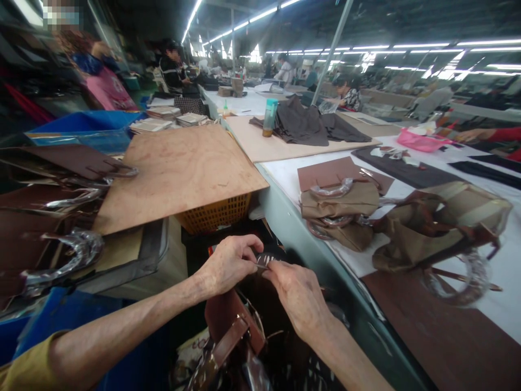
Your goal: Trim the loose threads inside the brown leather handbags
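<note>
Both hands meet over my lap at the lower middle of the view. The fingertips of my left hand (230, 263) are pinched together, close to those of my right hand (299, 293), which pinch as well. A thin, pale edge shows between the fingertips, too small to name. Just behind them is a dark piece with white marks (266, 259). Below the hands hangs a brown leather bag part (232, 320) with a strap (230, 342) and plastic-wrapped pieces. The rest of it is lost in shadow.
Brown handbags (342, 203) with plastic-wrapped handles lie on the white table (280, 171) to the right. A wooden board (183, 168) covers a yellow crate (215, 212). More bag pieces (69, 260) and a blue bin (85, 130) are left. Several people work farther off.
</note>
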Available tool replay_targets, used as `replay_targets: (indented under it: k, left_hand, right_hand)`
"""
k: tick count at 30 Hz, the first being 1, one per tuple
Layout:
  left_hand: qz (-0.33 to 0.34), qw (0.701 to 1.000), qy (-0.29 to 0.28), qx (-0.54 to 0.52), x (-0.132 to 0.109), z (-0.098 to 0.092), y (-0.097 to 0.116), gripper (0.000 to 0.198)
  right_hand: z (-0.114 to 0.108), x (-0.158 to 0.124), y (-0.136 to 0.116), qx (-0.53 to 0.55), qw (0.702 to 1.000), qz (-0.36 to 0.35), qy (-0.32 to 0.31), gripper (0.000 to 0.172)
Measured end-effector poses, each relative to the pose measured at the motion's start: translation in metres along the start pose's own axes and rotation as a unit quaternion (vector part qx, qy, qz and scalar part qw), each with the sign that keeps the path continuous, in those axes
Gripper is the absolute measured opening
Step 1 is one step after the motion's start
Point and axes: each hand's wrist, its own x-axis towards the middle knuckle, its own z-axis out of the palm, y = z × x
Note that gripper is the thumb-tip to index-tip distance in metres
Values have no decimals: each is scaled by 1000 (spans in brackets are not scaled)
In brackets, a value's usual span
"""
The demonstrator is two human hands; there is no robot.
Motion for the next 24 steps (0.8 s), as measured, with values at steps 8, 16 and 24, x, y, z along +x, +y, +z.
replay_targets:
  k: [8,16,24]
  left_hand:
    - [3,1000,13,8,-3,-1,-1,23]
    - [20,997,-1,80,-6,-2,13,23]
    - [54,977,144,149,-39,-8,26,78]
  right_hand:
    - [7,10,-14,-17,999,-28,-23,15]
    - [-7,22,-23,-15,992,22,-126,17]
    - [-37,22,-14,22,991,22,-131,19]
